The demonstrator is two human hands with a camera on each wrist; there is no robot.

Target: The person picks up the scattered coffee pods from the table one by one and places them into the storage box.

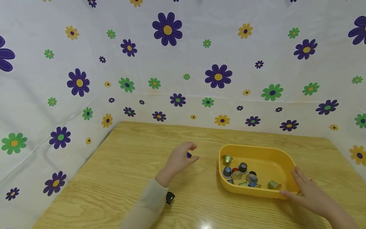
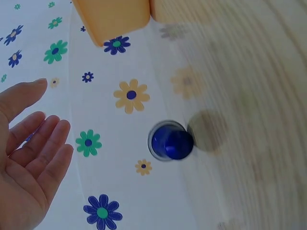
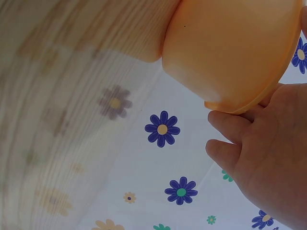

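My left hand [image 1: 178, 157] reaches over the table left of the yellow bin, thumb and fingers parted and holding nothing. Just past it stands a dark blue coffee capsule [image 2: 171, 140], mostly hidden behind the hand in the head view. The left wrist view shows the capsule upside down on its rim, apart from the fingertips [image 2: 62, 155]. My right hand [image 1: 314, 194] holds the near right corner of the yellow bin [image 1: 257, 149], thumb at the near rim and fingers at the right side. Several coffee capsules [image 1: 227, 171] in green, blue, black and red lie inside, mostly toward the left.
The light wooden table [image 1: 137, 143] has a flowered white cloth [image 1: 183, 57] hanging behind it and at both sides. A small black device [image 1: 170, 197] sits at my left wrist, by the sleeve.
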